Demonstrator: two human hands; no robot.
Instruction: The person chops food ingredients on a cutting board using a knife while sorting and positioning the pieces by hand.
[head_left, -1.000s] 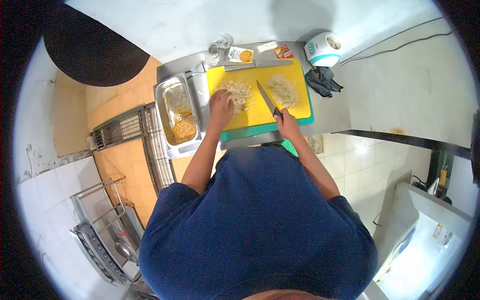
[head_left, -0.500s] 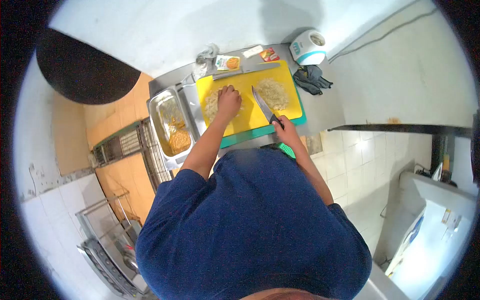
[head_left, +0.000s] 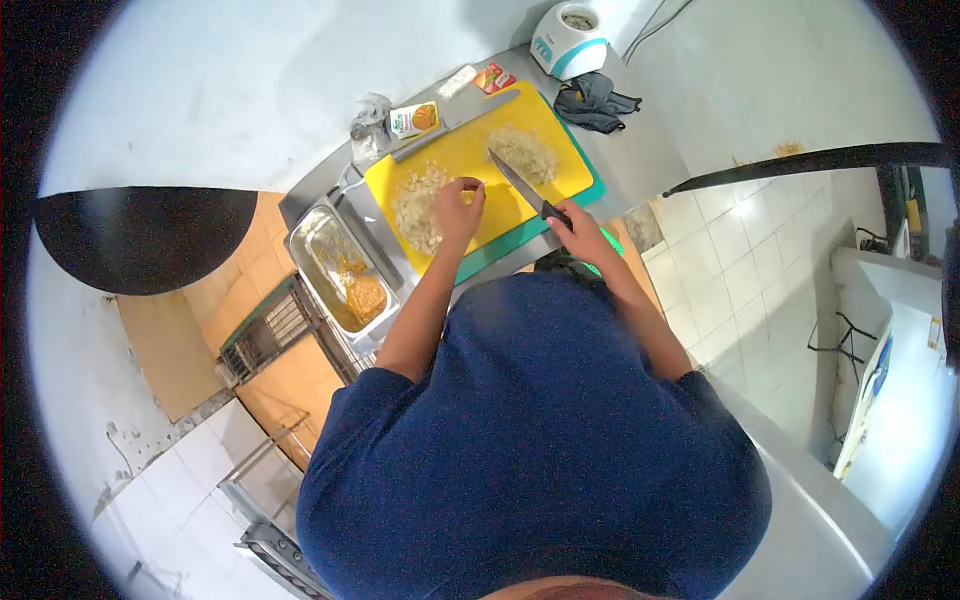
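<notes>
My right hand (head_left: pixel 578 230) is wrapped round the black handle of a kitchen knife (head_left: pixel 518 184). Its blade points up and left over the yellow cutting board (head_left: pixel 505 205), by the edge of a pile of pale chopped pieces, like onion (head_left: pixel 524 152). A second pale chopped pile (head_left: pixel 415 205) lies at the board's left side. Beside that pile is my left hand (head_left: pixel 460 212), its fingers curled and drawn together near the board; anything at the fingertips is too small to name. A second, longer knife (head_left: pixel 455 125) rests along the board's far edge.
A green board (head_left: pixel 490 262) lies beneath the yellow one. To the left stands a steel pan (head_left: pixel 325 245) with orange-brown food. Behind are a food packet (head_left: pixel 414 120), a crumpled plastic bag (head_left: pixel 371 125) and a red packet (head_left: pixel 494 78). A white appliance (head_left: pixel 568 42) and dark cloth (head_left: pixel 596 101) sit right.
The view has turned and shifted, so the counter appears more tilted. My left hand has moved off the left pile toward its right side. The knife stays in my right hand.
</notes>
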